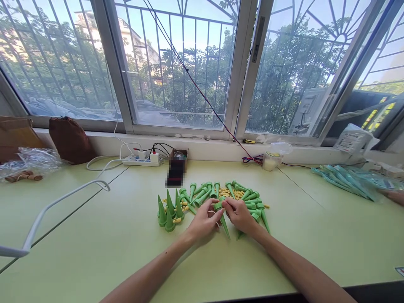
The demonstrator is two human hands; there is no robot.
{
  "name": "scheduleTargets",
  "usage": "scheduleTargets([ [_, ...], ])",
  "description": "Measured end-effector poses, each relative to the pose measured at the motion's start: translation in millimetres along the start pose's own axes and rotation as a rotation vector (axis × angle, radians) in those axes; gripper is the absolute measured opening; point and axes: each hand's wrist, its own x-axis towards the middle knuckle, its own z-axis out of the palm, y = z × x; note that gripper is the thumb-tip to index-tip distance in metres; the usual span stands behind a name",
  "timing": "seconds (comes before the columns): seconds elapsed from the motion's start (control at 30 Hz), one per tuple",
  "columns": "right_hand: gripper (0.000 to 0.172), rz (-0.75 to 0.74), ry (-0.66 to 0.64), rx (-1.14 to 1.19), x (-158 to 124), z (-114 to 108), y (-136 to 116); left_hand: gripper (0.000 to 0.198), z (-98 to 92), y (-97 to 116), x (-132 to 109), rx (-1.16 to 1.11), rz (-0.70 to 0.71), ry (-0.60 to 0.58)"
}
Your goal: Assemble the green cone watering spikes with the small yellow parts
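Observation:
My left hand (205, 219) is closed round the wide capped end of a green plastic watering spike (224, 227), whose point slants down toward me. Pinched fingers of my right hand (238, 213) meet that same capped end; whatever small piece lies between them is hidden. Several more green spikes (202, 195) lie in an arc beyond my hands, mixed with a pile of small yellow pieces (223, 193). Left of my left hand, a group of spikes (169, 221) stands on wide ends, points up, with a few yellow pieces (178, 220) beside them.
On the pale green table (126, 252), a white tubular arm (47, 210) reaches in from the left. A power strip (142, 160), a small box (181, 155) and a jar (272, 160) stand along the back. Teal plastic packets (344, 181) lie right, near another person's hand (394, 196).

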Motion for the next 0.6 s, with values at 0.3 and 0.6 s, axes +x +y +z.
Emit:
scheduleTargets([
  [0.3, 0.040, -0.009, -0.009, 0.006, 0.6, -0.8, -1.9, 0.042, -1.0, 6.1, -4.2, 0.172, 0.086, 0.069],
  [0.6, 0.039, -0.016, -0.007, 0.000, 0.1, -0.8, -1.9, 0.031, 1.2, 1.1, -3.7, 0.293, 0.180, 0.128],
])
